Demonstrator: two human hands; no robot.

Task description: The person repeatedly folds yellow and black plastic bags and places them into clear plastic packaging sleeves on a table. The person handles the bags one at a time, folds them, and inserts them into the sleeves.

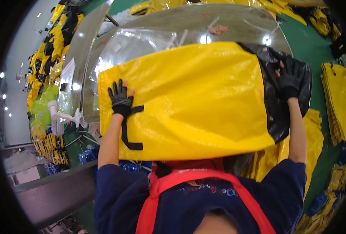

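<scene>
A large yellow coated-fabric bag [196, 102] with a black end panel [273, 117] lies flat across the table before me. My left hand [121, 98], in a black glove that leaves some fingertips bare, rests with spread fingers on the yellow part near its left edge. Below that hand, a black strap [124, 133] runs along the bag with two short side pieces. My right hand [291, 77], gloved alike, lies palm down on the wrinkled black panel. Neither hand grips anything.
Clear plastic film [132, 44] covers part of the glossy tabletop [187, 22] beyond the bag. A crumpled pinkish scrap [218, 29] lies there too. A white clip-on fan [56, 117] stands at the left. Folded yellow bags [336, 102] are stacked at the right.
</scene>
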